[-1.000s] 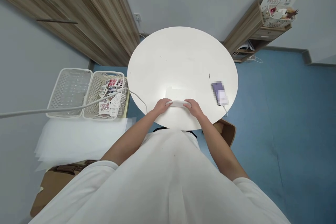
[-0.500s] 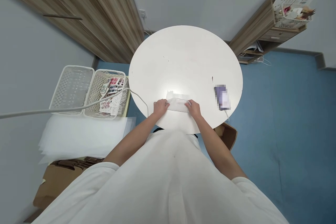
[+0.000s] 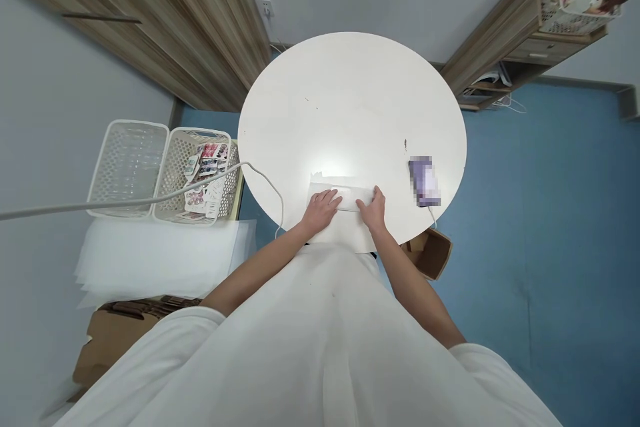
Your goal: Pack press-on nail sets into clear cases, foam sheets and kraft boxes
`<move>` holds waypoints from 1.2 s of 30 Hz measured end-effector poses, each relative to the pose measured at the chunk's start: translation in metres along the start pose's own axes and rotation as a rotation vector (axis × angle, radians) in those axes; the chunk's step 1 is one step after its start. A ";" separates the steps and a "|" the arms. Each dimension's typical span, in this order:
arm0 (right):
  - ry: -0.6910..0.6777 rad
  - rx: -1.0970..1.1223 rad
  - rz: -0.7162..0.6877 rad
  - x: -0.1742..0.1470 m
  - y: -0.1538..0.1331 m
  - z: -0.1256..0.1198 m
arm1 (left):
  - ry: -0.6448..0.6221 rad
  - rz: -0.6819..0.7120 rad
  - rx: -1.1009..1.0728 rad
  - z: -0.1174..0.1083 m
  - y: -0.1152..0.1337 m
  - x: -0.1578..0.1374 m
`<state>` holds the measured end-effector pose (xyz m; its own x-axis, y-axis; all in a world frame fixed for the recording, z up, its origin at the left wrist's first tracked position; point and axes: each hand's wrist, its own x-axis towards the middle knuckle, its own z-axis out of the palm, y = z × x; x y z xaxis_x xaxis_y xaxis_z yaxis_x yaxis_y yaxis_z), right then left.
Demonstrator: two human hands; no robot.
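A thin white wrapping sheet (image 3: 349, 181) lies folded into a narrow strip near the front edge of the round white table (image 3: 350, 100). What is inside the fold cannot be made out. My left hand (image 3: 321, 211) rests flat on the strip's left part with its fingers stretched out. At the right end is my right hand (image 3: 373, 211), thumb and fingers spread apart and touching the strip.
A phone-like purple item (image 3: 424, 181), blurred out, lies on the table's right with a cable. At left, white baskets (image 3: 170, 167) hold printed cards and clear plastic pieces. White sheets (image 3: 155, 257) are stacked below them. A cardboard box (image 3: 434, 255) stands under the table's right edge.
Both hands let go of their pinch on the sheet's edge. The left hand flattened onto the strip and moved right; the right hand's fingers spread. The sheet is folded down flatter.
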<state>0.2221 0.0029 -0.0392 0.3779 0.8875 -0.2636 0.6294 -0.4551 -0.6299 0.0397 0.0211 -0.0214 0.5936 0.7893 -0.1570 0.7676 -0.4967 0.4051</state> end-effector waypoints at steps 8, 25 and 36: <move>-0.300 0.266 0.209 -0.004 -0.007 -0.020 | 0.064 0.058 0.016 0.009 -0.006 -0.007; -0.292 0.436 0.194 -0.031 -0.045 0.015 | 0.084 0.145 -0.081 0.010 -0.008 -0.032; -0.250 -0.169 -0.126 -0.046 -0.035 -0.001 | 0.001 0.127 -0.036 0.006 -0.003 -0.039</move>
<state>0.1827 -0.0223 -0.0041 0.1245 0.9183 -0.3759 0.7723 -0.3275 -0.5443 0.0157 -0.0103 -0.0219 0.6851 0.7213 -0.1014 0.6772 -0.5794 0.4535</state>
